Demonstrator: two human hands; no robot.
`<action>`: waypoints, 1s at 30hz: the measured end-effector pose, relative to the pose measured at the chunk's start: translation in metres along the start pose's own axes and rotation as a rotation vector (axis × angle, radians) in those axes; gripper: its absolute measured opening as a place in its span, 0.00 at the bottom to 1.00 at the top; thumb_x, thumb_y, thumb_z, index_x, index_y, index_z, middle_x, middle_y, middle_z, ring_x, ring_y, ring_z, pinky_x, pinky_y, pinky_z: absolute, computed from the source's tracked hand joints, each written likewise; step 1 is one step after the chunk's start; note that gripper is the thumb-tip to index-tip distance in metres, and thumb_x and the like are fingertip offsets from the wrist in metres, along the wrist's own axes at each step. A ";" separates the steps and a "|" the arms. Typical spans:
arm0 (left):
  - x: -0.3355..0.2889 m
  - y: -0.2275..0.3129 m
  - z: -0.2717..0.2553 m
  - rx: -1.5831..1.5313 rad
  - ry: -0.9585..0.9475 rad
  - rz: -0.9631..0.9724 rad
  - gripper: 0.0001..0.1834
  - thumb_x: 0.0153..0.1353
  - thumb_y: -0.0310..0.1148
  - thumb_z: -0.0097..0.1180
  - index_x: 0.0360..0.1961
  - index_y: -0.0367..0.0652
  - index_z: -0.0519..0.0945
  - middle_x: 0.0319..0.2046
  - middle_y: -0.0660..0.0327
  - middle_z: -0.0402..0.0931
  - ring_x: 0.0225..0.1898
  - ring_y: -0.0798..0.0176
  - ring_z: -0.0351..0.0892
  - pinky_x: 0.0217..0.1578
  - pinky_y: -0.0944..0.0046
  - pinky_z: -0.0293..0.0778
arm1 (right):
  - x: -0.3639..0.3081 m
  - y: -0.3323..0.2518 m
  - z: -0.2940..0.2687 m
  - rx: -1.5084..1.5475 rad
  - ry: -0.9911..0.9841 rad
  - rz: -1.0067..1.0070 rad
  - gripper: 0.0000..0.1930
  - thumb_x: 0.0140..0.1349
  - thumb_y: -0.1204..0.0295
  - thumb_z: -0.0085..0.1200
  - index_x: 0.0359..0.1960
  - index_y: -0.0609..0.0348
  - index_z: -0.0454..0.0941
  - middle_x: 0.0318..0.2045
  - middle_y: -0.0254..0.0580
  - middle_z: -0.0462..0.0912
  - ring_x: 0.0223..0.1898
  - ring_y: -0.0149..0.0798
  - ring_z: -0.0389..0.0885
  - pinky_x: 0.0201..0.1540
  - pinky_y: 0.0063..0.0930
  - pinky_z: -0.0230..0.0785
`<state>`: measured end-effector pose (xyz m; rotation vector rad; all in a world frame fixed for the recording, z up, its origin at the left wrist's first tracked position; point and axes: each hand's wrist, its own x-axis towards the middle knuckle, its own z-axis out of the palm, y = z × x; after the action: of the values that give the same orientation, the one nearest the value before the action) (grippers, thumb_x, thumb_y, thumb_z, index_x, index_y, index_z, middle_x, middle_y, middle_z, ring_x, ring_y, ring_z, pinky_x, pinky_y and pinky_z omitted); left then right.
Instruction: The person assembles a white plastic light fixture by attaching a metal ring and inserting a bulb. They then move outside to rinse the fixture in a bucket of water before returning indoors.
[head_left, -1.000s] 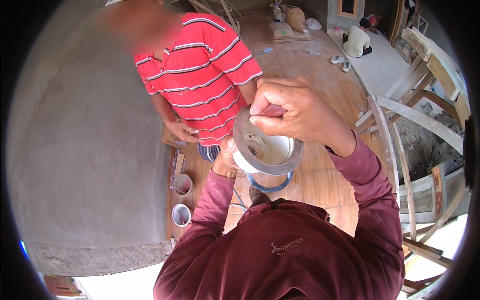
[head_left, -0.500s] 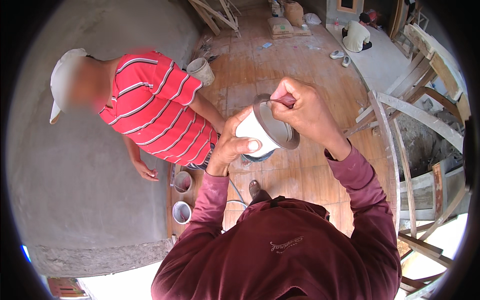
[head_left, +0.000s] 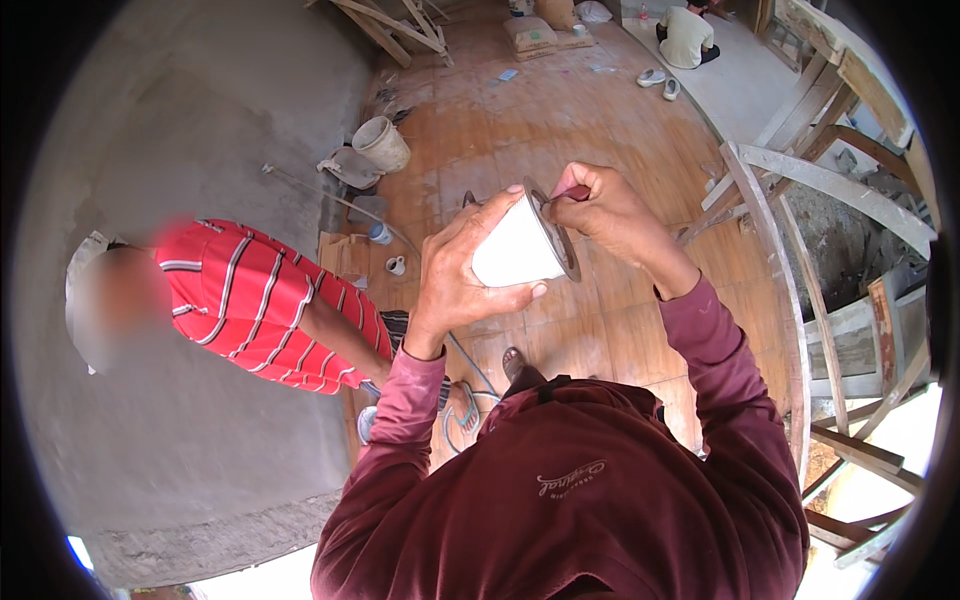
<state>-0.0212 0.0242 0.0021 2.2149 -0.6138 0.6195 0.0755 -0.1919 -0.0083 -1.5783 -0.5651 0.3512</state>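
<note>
In front of my chest, a white tapered pot-like thing (head_left: 518, 248) with a wide grey rim (head_left: 552, 228) tilts with its mouth to the right. My left hand (head_left: 462, 262) is wrapped round its side, fingers above and thumb below. My right hand (head_left: 612, 215) is closed at the rim, pinching a small dark-red piece (head_left: 574, 194) whose kind I cannot make out. The inside of the pot is mostly turned out of sight. Part of a dark curved thing (head_left: 468, 198) shows behind my left fingers.
A person in a red striped shirt (head_left: 255, 300) stoops at my left by the grey wall (head_left: 190, 400). Beyond are a bucket (head_left: 382, 145), sacks (head_left: 532, 38) and a seated person (head_left: 688, 38). Wooden framing (head_left: 765, 270) stands at my right. A hose (head_left: 470, 362) crosses the tiled floor (head_left: 640, 340).
The pot has turned so its mouth faces further right, hiding its inside. My right hand stays at the rim. The co-worker has bent lower and moved left, uncovering things by the wall.
</note>
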 end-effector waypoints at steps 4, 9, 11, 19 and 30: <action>0.001 -0.006 -0.009 0.053 -0.003 0.025 0.49 0.36 0.41 0.80 0.66 0.43 0.79 0.47 0.50 0.85 0.42 0.52 0.87 0.45 0.57 0.82 | -0.002 0.016 0.011 0.088 0.012 0.035 0.07 0.64 0.72 0.62 0.37 0.62 0.78 0.28 0.28 0.78 0.29 0.21 0.69 0.32 0.23 0.64; -0.007 -0.009 0.000 -0.049 0.020 0.039 0.50 0.36 0.40 0.81 0.66 0.39 0.78 0.51 0.49 0.85 0.45 0.52 0.87 0.48 0.56 0.81 | -0.012 0.015 0.007 0.030 0.009 -0.029 0.09 0.67 0.72 0.62 0.45 0.64 0.81 0.31 0.29 0.81 0.33 0.21 0.75 0.36 0.21 0.69; -0.013 -0.008 0.003 -0.105 -0.001 0.009 0.51 0.36 0.39 0.81 0.67 0.36 0.77 0.54 0.49 0.84 0.49 0.52 0.86 0.52 0.56 0.80 | -0.020 0.013 0.007 -0.024 -0.016 -0.094 0.10 0.69 0.72 0.61 0.47 0.65 0.82 0.33 0.30 0.83 0.35 0.22 0.77 0.38 0.21 0.71; -0.005 0.010 -0.005 0.072 0.002 0.074 0.52 0.35 0.39 0.82 0.68 0.45 0.78 0.50 0.52 0.83 0.42 0.53 0.87 0.44 0.57 0.83 | -0.016 0.008 0.021 0.098 0.085 -0.231 0.10 0.71 0.72 0.57 0.48 0.66 0.83 0.32 0.31 0.83 0.33 0.21 0.77 0.36 0.21 0.72; -0.019 0.007 0.009 0.140 0.058 0.170 0.65 0.26 0.47 0.89 0.71 0.52 0.71 0.51 0.56 0.78 0.47 0.55 0.84 0.45 0.57 0.84 | -0.041 0.022 0.015 0.140 -0.005 -0.143 0.13 0.67 0.73 0.55 0.46 0.71 0.82 0.27 0.32 0.81 0.26 0.27 0.75 0.31 0.28 0.68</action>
<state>-0.0373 0.0178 -0.0110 2.2800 -0.7541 0.8331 0.0368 -0.2026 -0.0357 -1.3945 -0.6400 0.2802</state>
